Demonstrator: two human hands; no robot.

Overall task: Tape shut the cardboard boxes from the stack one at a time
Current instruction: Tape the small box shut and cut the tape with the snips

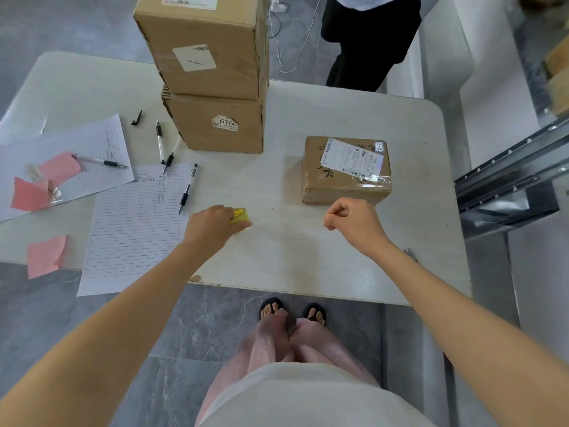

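Note:
Two brown cardboard boxes are stacked at the back of the white table, the upper box on the lower box. A smaller, flatter box with a white shipping label lies alone at the right. My left hand grips a yellowish roll of clear tape just above the table's middle. My right hand hovers in front of the small box, thumb and forefinger pinched together. A faint clear strip of tape seems to run from the roll to those fingers.
Several pens, lined paper sheets and pink notes cover the table's left side. Another person in dark trousers stands behind the table beside a white cable. A metal rack juts in at the right.

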